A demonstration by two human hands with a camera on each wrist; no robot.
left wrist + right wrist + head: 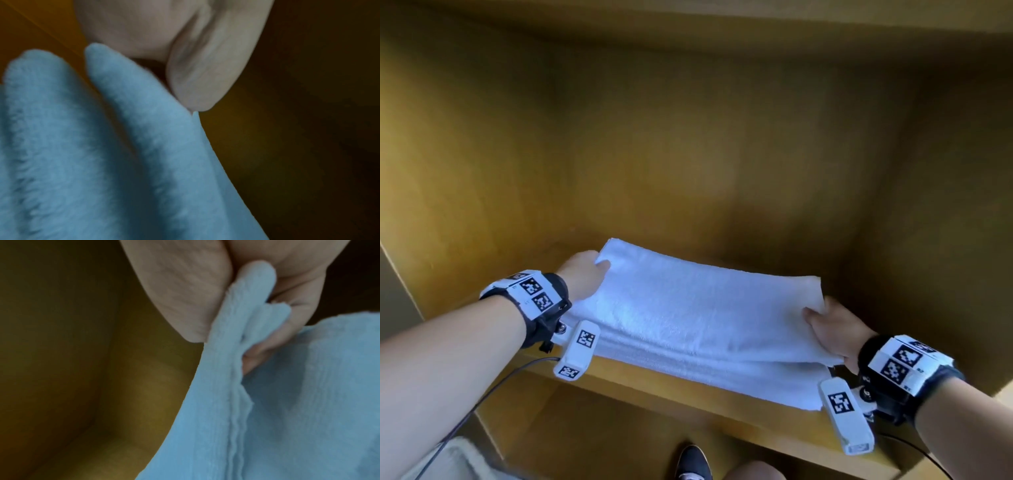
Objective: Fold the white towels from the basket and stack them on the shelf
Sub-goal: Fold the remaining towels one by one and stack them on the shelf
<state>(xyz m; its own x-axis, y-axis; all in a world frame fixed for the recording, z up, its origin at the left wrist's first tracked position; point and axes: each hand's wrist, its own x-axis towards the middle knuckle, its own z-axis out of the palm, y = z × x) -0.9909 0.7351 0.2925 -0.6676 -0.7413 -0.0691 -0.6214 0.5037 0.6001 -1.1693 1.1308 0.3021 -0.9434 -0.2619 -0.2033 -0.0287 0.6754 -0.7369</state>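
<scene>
A folded white towel (pixel 698 308) is held flat just above another folded white towel (pixel 688 366) that lies on the wooden shelf (pixel 688 407). My left hand (pixel 585 274) grips its left end, thumb on top. My right hand (pixel 832 329) pinches its right end. In the left wrist view the thumb (pixel 205 81) presses on the towel's (pixel 133 146) edge. In the right wrist view the thumb (pixel 185 296) and curled fingers (pixel 298 313) squeeze the layered towel edge (pixel 246 321).
The shelf compartment has wooden side walls (pixel 465 171) and a back wall (pixel 705 154) close around the towels. A lower shelf bay (pixel 602 438) opens below. A shoe (pixel 693 462) and a pale basket corner (pixel 458 459) show at the bottom.
</scene>
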